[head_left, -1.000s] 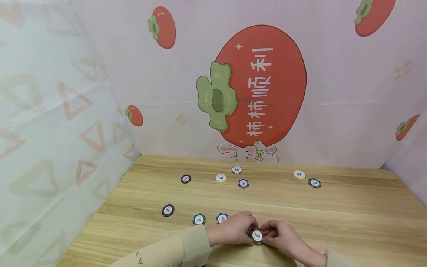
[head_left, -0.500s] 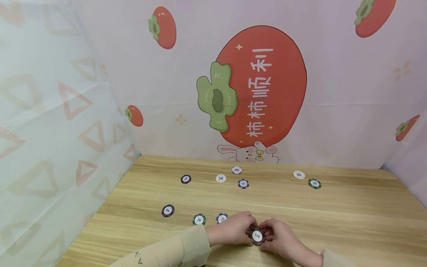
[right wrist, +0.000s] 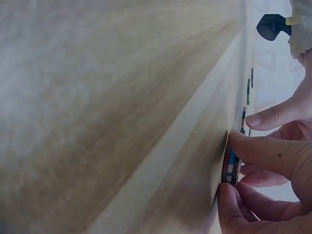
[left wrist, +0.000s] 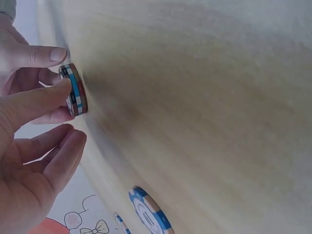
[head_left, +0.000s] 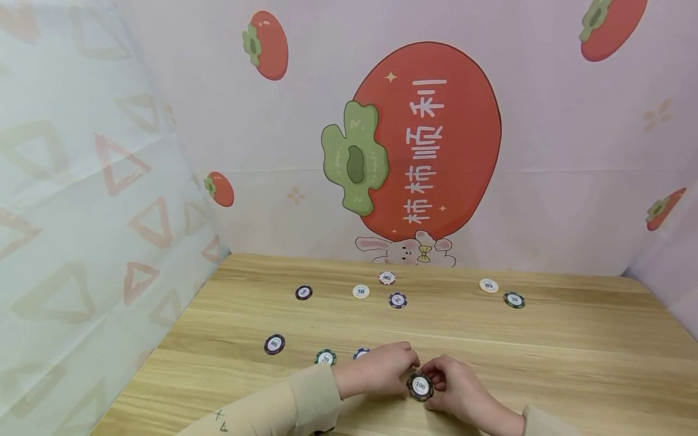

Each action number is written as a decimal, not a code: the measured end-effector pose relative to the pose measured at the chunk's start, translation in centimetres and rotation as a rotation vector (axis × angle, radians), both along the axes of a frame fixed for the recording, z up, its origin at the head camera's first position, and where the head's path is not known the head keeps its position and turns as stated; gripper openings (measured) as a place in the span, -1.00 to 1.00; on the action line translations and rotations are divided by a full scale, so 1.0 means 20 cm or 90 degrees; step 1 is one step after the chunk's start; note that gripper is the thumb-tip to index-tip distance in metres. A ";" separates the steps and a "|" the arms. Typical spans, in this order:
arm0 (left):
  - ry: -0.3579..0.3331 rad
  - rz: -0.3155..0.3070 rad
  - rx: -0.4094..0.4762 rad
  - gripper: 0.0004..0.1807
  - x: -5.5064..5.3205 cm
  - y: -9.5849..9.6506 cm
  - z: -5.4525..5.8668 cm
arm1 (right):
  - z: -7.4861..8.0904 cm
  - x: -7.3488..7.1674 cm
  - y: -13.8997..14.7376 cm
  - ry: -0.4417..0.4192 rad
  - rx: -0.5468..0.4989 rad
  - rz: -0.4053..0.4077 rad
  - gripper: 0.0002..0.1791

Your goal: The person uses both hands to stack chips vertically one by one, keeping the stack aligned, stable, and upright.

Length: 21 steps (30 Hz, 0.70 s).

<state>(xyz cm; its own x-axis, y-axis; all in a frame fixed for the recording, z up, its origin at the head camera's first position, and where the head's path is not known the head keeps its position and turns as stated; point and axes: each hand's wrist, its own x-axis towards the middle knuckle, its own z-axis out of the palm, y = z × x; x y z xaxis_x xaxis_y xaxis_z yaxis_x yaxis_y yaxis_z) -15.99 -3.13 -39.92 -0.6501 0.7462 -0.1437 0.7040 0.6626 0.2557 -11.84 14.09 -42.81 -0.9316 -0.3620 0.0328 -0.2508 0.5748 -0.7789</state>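
Observation:
A small stack of poker chips [head_left: 420, 386], its top one black and marked 100, is near the front of the table. My right hand [head_left: 460, 390] pinches it between thumb and fingers; in the right wrist view the stack [right wrist: 230, 163] shows edge-on between them. My left hand [head_left: 378, 368] is just left of the stack, fingers loosely bent and holding nothing. In the left wrist view the left thumb [left wrist: 36, 105] overlaps the stack's edge, while the other left fingers stand apart. A blue 10 chip [head_left: 360, 353] is partly hidden behind the left hand.
Green 20 [head_left: 325, 356] and purple 500 [head_left: 275, 344] chips lie further left. Along the back are another purple chip [head_left: 303, 292], a white 50 [head_left: 361, 291], a red-edged 500 [head_left: 387, 278], a blue 10 [head_left: 398, 300], another 50 [head_left: 488, 285] and a green 20 [head_left: 514, 300].
My left fingers have come off the stack and the hand has shifted slightly left, covering more of the blue 10 chip. My right thumb has moved to the stack's near edge.

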 end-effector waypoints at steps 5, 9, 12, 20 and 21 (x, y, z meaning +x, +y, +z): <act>0.003 -0.006 0.000 -0.58 0.01 0.01 0.00 | 0.00 -0.01 0.01 0.006 0.007 0.019 -0.51; 0.006 -0.012 0.003 -0.57 0.02 0.01 0.00 | 0.00 -0.02 0.04 0.057 0.052 0.064 -0.53; 0.015 -0.015 -0.001 -0.55 0.02 0.01 0.00 | 0.01 -0.04 0.07 0.117 0.099 0.099 -0.55; 0.010 -0.014 -0.014 -0.57 0.03 0.01 -0.01 | 0.02 -0.12 0.18 0.251 0.197 0.124 -0.62; 0.009 -0.014 -0.015 -0.58 0.03 0.01 -0.01 | 0.03 -0.13 0.20 0.265 0.206 0.123 -0.63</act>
